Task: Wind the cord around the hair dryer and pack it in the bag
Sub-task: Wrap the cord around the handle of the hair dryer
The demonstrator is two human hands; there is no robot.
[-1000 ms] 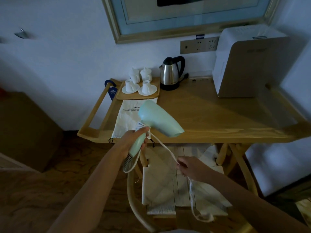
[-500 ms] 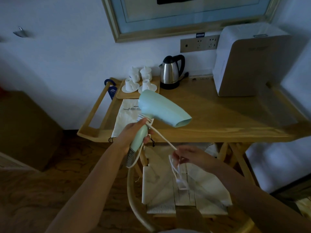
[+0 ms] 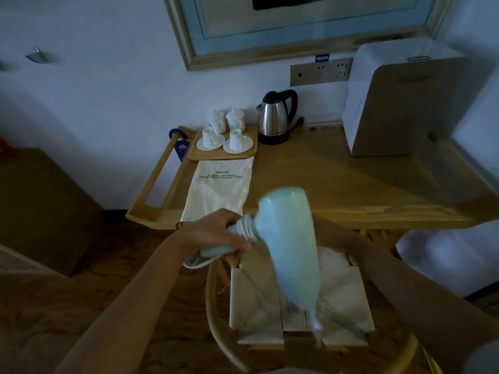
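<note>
The mint-green hair dryer [image 3: 290, 247] hangs blurred in front of the table edge, its barrel swung down toward me. My left hand [image 3: 213, 234] grips its handle. Several turns of the white cord [image 3: 247, 228] wrap the handle where it meets the barrel, and a loose, blurred stretch of cord trails below the barrel. My right hand [image 3: 337, 236] sits just behind the barrel, its fingers hidden by it. The cream drawstring bag [image 3: 220, 190] lies flat and empty-looking on the left of the wooden table [image 3: 351, 190].
A tray with white cups [image 3: 225, 140] and a steel kettle [image 3: 275, 117] stand at the table's back, with a white appliance [image 3: 399, 103] at the right. A woven-seat chair [image 3: 297, 300] stands right below my hands. A dark cabinet [image 3: 40, 206] is at the left.
The dryer has swung from pointing right to pointing down toward me. My right hand rose from below the table edge to behind the barrel. More cord turns show on the handle.
</note>
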